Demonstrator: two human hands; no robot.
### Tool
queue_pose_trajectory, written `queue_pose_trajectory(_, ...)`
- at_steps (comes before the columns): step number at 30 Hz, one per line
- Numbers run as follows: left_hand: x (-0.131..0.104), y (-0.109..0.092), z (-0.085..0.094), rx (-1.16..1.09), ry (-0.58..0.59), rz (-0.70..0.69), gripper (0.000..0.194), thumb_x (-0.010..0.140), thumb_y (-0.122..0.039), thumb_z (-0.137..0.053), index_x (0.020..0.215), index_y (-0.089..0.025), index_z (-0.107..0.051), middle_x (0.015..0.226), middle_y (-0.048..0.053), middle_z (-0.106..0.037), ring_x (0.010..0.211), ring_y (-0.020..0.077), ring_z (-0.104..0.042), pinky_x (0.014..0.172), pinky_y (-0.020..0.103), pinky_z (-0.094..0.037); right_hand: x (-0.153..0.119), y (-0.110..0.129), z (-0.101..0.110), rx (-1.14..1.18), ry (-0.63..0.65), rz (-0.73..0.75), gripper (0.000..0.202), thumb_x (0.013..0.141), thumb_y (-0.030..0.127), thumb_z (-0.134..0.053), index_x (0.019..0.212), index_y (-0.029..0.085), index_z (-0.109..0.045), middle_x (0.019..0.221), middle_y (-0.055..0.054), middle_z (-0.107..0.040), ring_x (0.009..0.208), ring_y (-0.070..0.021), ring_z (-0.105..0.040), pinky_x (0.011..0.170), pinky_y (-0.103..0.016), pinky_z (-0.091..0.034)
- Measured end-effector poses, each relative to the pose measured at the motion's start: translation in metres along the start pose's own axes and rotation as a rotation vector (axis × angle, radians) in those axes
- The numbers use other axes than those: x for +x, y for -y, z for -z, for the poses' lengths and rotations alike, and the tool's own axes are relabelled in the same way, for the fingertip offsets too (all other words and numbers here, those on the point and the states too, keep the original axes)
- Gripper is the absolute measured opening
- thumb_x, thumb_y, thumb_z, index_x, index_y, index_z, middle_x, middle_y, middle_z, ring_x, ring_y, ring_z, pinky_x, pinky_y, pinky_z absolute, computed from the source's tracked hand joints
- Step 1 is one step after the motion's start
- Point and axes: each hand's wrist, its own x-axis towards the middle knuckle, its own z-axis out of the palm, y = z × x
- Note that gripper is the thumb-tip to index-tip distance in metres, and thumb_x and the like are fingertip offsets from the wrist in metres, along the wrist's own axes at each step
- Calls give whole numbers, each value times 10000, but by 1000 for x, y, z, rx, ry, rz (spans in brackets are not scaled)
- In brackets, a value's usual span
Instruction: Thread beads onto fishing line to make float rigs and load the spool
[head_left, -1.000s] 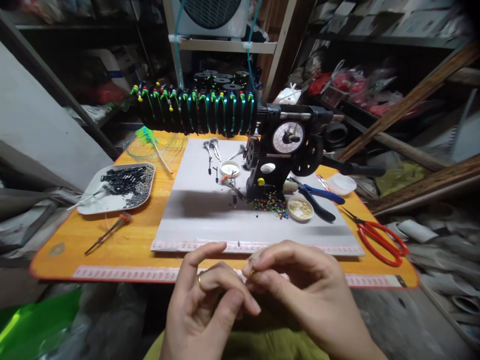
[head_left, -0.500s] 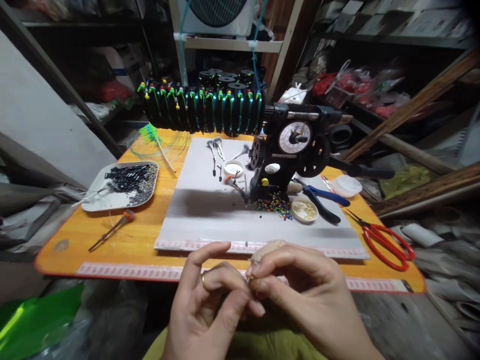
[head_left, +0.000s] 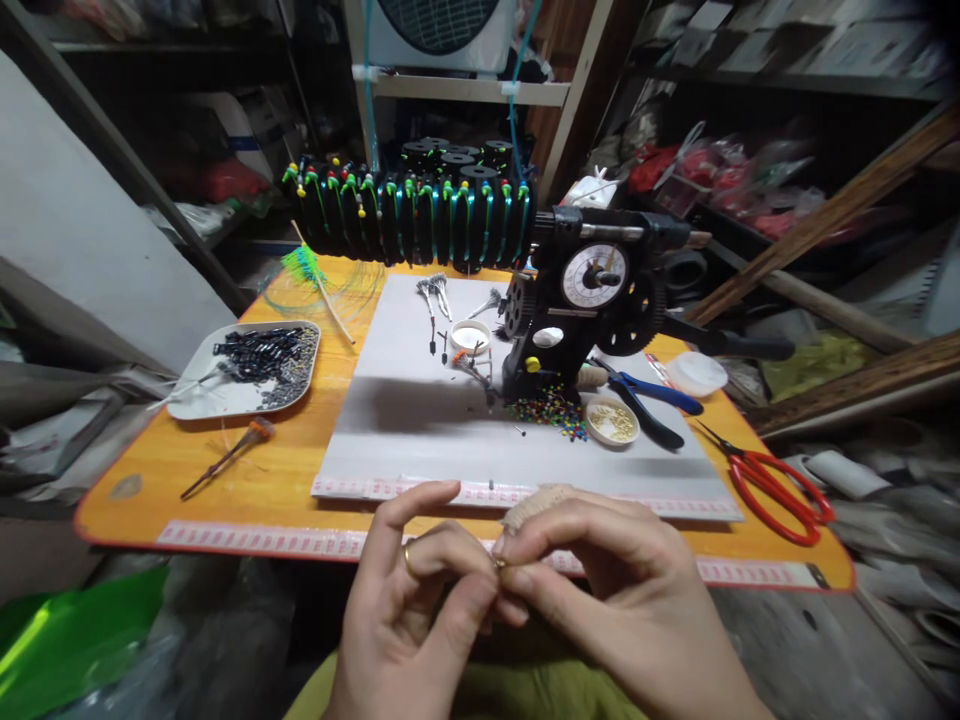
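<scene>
Thumb and forefinger of the right hand [head_left: 615, 570] pinch a tiny gold-coloured piece [head_left: 500, 563] just in front of the tabletop [head_left: 292, 470]. Close beside it, the left hand [head_left: 420, 620] is half curled with its forefinger raised; whether it grips anything, I cannot tell. Beyond, on a white board [head_left: 390, 460], a small dish [head_left: 611, 443] of gold-coloured bits stands near multicoloured beads [head_left: 551, 411] at the foot of a black machine [head_left: 576, 340], red-handled scissors [head_left: 780, 495] lying to the right
</scene>
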Motion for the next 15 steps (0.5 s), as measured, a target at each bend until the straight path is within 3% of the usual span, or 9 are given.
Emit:
queue_pose_trajectory(7, -1, 3, -2, -6, 22, -47, 334, 894, -278, -673, 1195, -258, -529, 646, -40, -668, 624, 110, -641, 655, 210, -503, 0, -2, 1, -30, -115, 54, 73, 790, 156, -750, 770, 225, -734, 734, -18, -724, 686, -140, -680, 623, -209, -563)
queue_pose_trajectory(15, -2, 1, -2, -14, 32, -51, 317, 904, -270, -662, 1196, -292, -542, 656, -52, -671, 635, 88, -629, 670, 185, -494, -1, -1, 0, -36, -76, 43, 100, 805, 137, -732, 782, 234, -725, 745, 0, -724, 696, -120, -682, 631, -180, -554)
